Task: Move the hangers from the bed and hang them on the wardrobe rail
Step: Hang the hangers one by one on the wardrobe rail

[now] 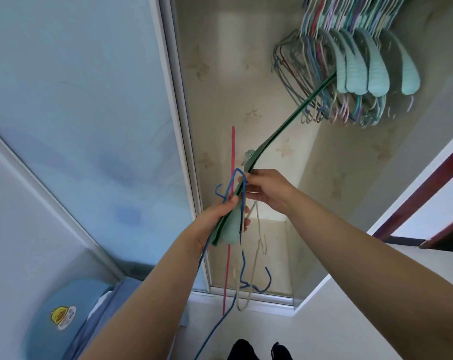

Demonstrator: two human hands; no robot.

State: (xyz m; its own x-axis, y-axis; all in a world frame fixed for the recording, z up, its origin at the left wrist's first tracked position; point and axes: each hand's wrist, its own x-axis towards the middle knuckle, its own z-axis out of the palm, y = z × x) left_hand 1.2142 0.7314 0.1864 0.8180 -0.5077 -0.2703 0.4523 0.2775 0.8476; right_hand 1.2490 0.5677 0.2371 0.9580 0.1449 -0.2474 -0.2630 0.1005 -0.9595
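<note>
L hand [221, 216] grips bunch of hangers [229, 229] in front of open wardrobe; R hand [265, 189] pinches green hanger [280, 128] reaching twd hung hangers [350, 63]. Risk: wires look tangled, pulling one may drag others loose.

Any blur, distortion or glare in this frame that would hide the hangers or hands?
Head view: strong wide-angle bending, the door frame leans and curves. Both hands, left and right, are sharp, as is the held bundle. The hung hangers are slightly soft at the corner. A bright patch lights the wardrobe's back wall, no glare on the hangers.
</note>
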